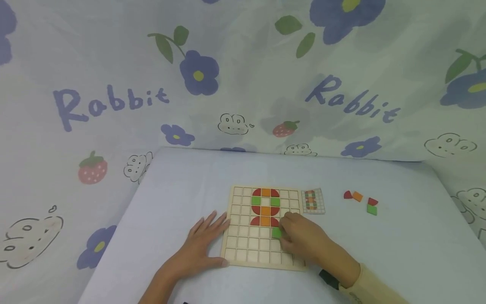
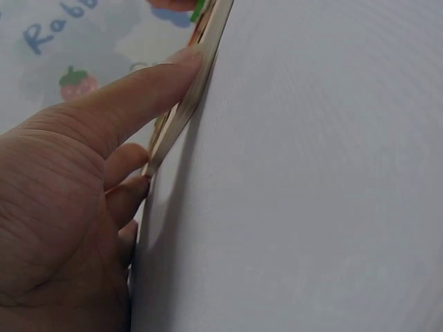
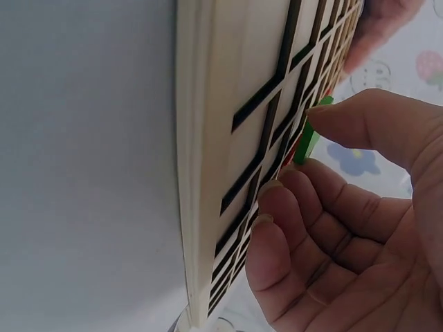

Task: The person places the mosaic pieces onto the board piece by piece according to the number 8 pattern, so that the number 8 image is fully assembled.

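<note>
A wooden grid board (image 1: 243, 255) lies on the table, with red quarter-round, orange square and green square tiles forming a pattern in its upper middle. My right hand (image 1: 303, 235) is over the board's right side and pinches a green square tile (image 1: 276, 232) between thumb and forefinger, just below the lowest red tile. In the right wrist view the green tile (image 3: 307, 138) stands tilted against the grid, the other fingers curled beside it. My left hand (image 1: 199, 247) rests spread at the board's left edge; its thumb (image 2: 149, 97) touches the board's side.
A pattern card (image 1: 313, 201) lies at the board's right edge. Further right are loose tiles: a red one (image 1: 348, 194), an orange square (image 1: 357, 196), another red one (image 1: 373, 202) and a green square (image 1: 372, 210). A printed curtain (image 1: 243, 76) hangs behind the table.
</note>
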